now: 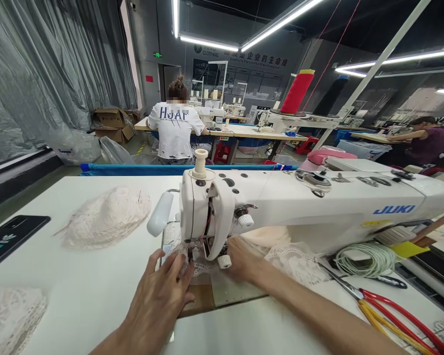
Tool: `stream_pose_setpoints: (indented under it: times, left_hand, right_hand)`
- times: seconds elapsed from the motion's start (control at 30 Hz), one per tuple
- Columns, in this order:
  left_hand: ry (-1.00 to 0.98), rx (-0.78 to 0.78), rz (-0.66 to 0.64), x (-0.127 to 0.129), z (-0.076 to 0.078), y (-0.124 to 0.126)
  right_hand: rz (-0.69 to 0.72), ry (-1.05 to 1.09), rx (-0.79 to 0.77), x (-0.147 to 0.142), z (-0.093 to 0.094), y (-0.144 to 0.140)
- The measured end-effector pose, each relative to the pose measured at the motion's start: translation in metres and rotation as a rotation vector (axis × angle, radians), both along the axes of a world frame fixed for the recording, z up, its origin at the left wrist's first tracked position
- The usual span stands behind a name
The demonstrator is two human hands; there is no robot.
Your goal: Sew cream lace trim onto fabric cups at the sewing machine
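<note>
A piece of white lace fabric (203, 268) lies flat under the head of the sewing machine (281, 202), its scalloped, openwork edge showing just below the needle area and a wider stretch of the same lace (296, 264) spreading out to the right beneath the machine's arm. The machine is white and glossy, with "JUKI" in blue letters on its side and a cream-coloured knob on top. The left hand (159, 296) rests palm down on the surface (96, 276), fingers spread and flat, the fingertips pressing the lace just left of the needle — not closed around anything. The right hand (242, 259) reaches in from the right with the forearm stretched across the surface; it lies on the lace behind the machine's head, and its fingers are partly hidden, so whether they pinch the fabric cannot be told. Further left sits a mound of lace pieces (105, 217), another heap (11, 315) at the near left corner, and a dark phone (11, 239) at the edge. To the right lie red-and-yellow-handled scissors (392, 310) and a coil of pale cord (364, 259). Behind, a red thread cone (297, 91) stands on a rack, and a person (174, 123) sits with their back turned, shirt reading "HJAF"; the far wall shows "CLOTHING".
</note>
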State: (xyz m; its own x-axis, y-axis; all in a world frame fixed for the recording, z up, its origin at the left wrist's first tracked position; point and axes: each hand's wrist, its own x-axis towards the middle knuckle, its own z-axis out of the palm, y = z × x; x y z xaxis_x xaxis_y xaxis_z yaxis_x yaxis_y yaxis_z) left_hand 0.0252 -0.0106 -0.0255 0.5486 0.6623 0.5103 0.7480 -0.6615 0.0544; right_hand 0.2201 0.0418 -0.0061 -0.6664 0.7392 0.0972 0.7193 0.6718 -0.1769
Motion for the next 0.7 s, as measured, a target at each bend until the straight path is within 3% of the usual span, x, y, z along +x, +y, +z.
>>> stream_pose_setpoints:
  times: [0.13, 0.23, 0.47, 0.7]
  left_hand:
    - [-0.023, 0.048, 0.017, -0.003, -0.021, -0.005]
    - [-0.003, 0.116, -0.012, -0.006, -0.03, -0.007]
    - [-0.055, 0.256, -0.055, 0.0, -0.016, -0.008]
    - [0.043, 0.212, 0.005, -0.009, -0.027, -0.005]
  right_hand:
    - [0.188, 0.169, 0.23, 0.001, -0.014, -0.037]
    - [0.201, 0.255, 0.292, 0.001, -0.021, -0.054]
    - [0.182, 0.282, 0.301, 0.004, -0.024, -0.052]
    - [0.149, 0.276, 0.35, 0.004, -0.026, -0.051]
